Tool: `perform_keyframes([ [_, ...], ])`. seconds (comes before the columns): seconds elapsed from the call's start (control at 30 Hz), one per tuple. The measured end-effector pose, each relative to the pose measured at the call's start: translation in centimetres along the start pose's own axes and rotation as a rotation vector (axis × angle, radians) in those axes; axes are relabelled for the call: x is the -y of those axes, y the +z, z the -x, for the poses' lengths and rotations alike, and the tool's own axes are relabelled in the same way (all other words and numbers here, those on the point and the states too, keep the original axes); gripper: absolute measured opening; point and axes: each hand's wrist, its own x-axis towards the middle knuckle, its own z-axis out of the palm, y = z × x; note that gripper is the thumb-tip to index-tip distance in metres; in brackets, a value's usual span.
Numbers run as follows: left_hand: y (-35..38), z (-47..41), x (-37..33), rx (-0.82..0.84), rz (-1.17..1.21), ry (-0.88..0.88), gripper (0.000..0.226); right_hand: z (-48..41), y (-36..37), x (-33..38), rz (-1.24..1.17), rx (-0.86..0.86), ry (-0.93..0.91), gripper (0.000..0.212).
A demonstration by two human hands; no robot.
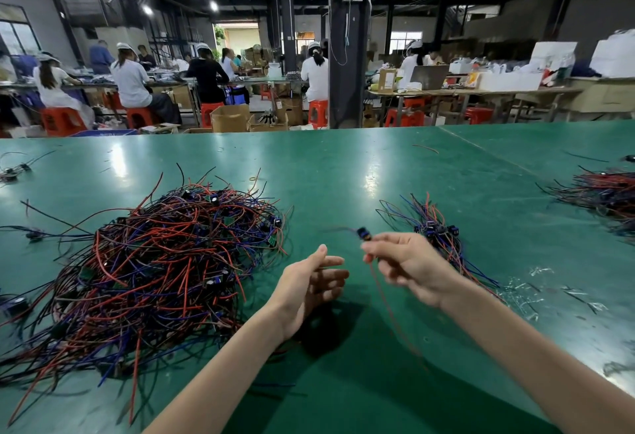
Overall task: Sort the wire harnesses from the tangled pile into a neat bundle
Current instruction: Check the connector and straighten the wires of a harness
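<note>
At the far left edge of the green table [343, 172] we see a few stray harnesses [13, 171], well apart from everything else. Next comes the pile [161, 268]: a broad tangled heap of red, blue and black wires with small dark connectors and a few green boards caught in it, its loose ends spilling toward the near edge of the table.

Just right of the pile our left hand [309, 282] hangs over the table, palm turned toward the right, fingers loosely spread and slightly curled. It holds nothing and touches no wire that we can make out.

Near it, a little higher, our right hand [409, 265] pinches one harness [363, 233] between thumb and fingers. The dark blue connector sticks up just past the fingertips, and a thin red wire trails down from the grip toward us, blurred along its length. The hand itself is blurred, so we cannot tell exactly which fingers close on it.

Just behind the right hand lies the bundle [438, 227], a small set of harnesses with blue connectors grouped together and wires running roughly the same way, toward the right forearm.

At the far right edge sits a second heap [604, 193] of red and dark wires, well apart from the bundle.
</note>
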Motion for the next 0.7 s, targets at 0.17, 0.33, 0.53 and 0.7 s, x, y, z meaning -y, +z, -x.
perform_keyframes([
  [0.17,-0.1,0.0,-0.1,0.021,0.006,-0.005,0.031,-2.8,-5.9,3.6,-0.162,-0.205,-0.092,0.011],
  [0.33,-0.3,0.0,0.1,0.032,0.006,-0.001,0.03,-4.3,-10.8,1.6,0.021,-0.447,0.109,0.008],
  [0.53,-0.2,-0.1,0.4,0.038,-0.082,0.037,0.026,-5.2,-12.8,-1.1,0.403,-0.706,0.105,0.011],
  [0.7,-0.2,0.3,0.4,0.039,-0.079,0.048,0.025,-4.9,-12.1,-1.1,0.872,-0.801,0.02,0.01],
])
